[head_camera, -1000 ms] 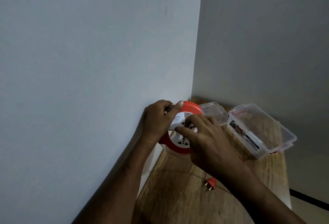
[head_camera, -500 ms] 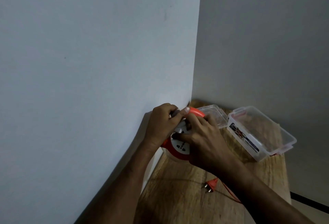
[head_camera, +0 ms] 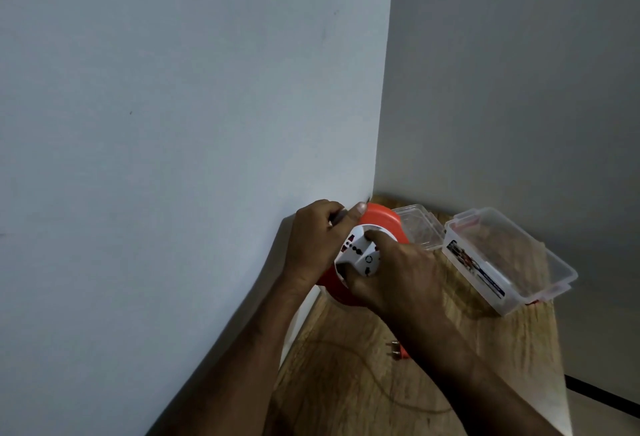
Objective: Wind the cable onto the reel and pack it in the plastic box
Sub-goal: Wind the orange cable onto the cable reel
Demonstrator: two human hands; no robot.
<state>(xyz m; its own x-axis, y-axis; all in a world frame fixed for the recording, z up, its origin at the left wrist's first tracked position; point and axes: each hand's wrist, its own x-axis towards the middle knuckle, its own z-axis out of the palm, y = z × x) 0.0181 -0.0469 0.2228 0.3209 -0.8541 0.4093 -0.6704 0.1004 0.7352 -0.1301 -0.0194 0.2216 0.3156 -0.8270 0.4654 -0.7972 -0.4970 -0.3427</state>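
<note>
A round orange cable reel [head_camera: 382,219] with a white socket face [head_camera: 358,251] stands on edge near the wall, at the back left of a wooden table. My left hand [head_camera: 313,241] grips its upper left rim, thumb on top. My right hand [head_camera: 398,273] holds the white face, fingers curled over its edges. An orange plug [head_camera: 398,351] with two pins lies on the table beside my right forearm. A thin cable [head_camera: 374,380] loops loosely across the wood. The clear plastic box [head_camera: 540,269] lies open to the right of the reel, its lid [head_camera: 417,226] flat behind the reel.
The wooden table [head_camera: 346,394] sits in a room corner, with a white wall [head_camera: 173,158] along its left side and another wall [head_camera: 519,89] behind. The table's right edge drops off past the box. A dark strip [head_camera: 602,389] runs along the floor at the right.
My right hand has shifted on the white face, fingers now lower and around it, and the socket markings have turned. The plug lies nearer my forearm. My left hand keeps its grip.
</note>
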